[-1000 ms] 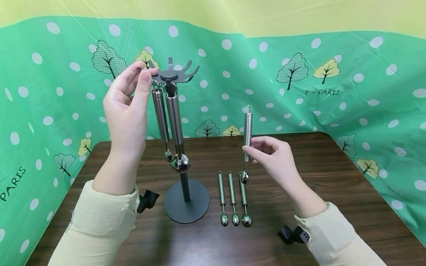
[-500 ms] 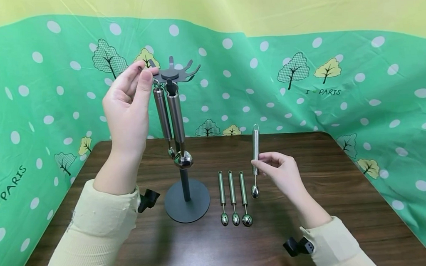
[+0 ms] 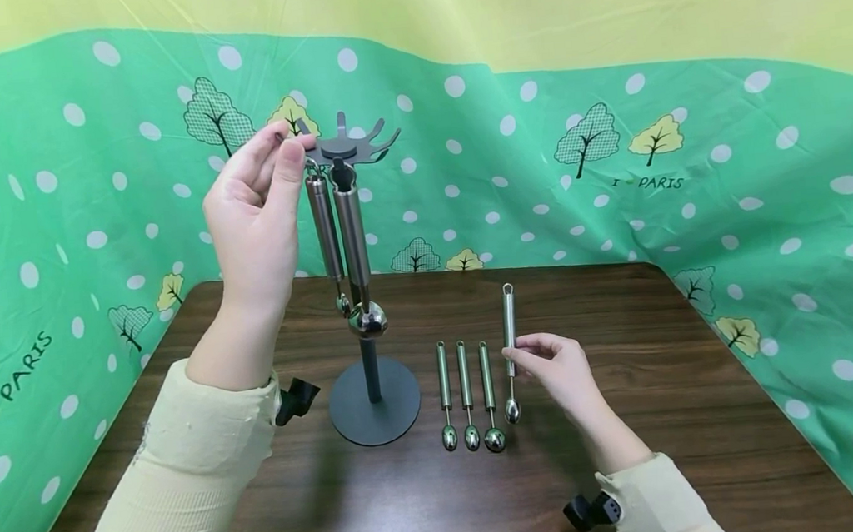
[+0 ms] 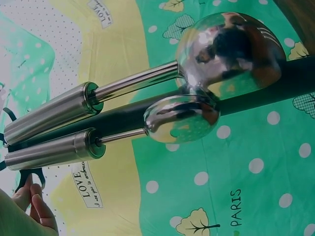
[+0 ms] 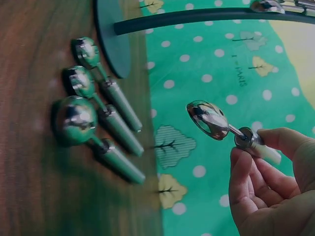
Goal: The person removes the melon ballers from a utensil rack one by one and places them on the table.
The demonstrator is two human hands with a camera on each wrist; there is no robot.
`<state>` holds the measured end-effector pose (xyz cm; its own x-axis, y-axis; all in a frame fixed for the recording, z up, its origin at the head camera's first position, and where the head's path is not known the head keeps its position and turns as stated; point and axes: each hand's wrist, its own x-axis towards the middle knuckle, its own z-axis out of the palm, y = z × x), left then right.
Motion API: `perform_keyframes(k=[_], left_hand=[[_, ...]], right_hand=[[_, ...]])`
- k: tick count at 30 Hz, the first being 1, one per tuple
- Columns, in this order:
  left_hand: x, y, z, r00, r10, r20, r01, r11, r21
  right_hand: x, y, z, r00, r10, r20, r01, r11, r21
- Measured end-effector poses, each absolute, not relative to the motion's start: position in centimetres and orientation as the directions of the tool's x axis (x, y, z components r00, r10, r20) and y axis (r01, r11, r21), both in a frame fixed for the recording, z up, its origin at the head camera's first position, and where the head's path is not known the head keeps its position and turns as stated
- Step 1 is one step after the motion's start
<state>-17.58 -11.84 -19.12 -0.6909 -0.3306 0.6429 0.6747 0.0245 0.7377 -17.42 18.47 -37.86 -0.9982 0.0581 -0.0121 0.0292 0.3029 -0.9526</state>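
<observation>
Thumb and fingers of the right hand (image 3: 558,371) pinch the handle of a steel scoop (image 3: 509,320), bowl end downward, just right of a row of three scoops (image 3: 464,377) lying side by side on the dark wood table (image 3: 675,363). Farther left rises a black stand (image 3: 370,372), where a large scoop (image 3: 352,238) and a smaller scoop (image 3: 324,228) hang (their bowls overlap in the left wrist view). The left hand (image 3: 252,209) pinches a prong at its top. Behind spreads a green and yellow cloth (image 3: 491,136).
</observation>
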Motion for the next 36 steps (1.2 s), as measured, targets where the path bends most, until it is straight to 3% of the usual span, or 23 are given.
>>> perform_keyframes(k=[15,36], left_hand=[[-17.6,-11.8,-19.2,-0.686,-0.336,0.646,0.669,0.058,0.741],[-17.8,-12.1,-19.4,-0.667,-0.331,0.668,0.664,0.142,0.734]], right_hand=[[-17.8,19.6,-41.6,-0.994,0.016,-0.107,0.106,0.371,-0.923],[-18.7,20.6,-44.3,-0.980,0.001,-0.200,0.187,0.348,-0.919]])
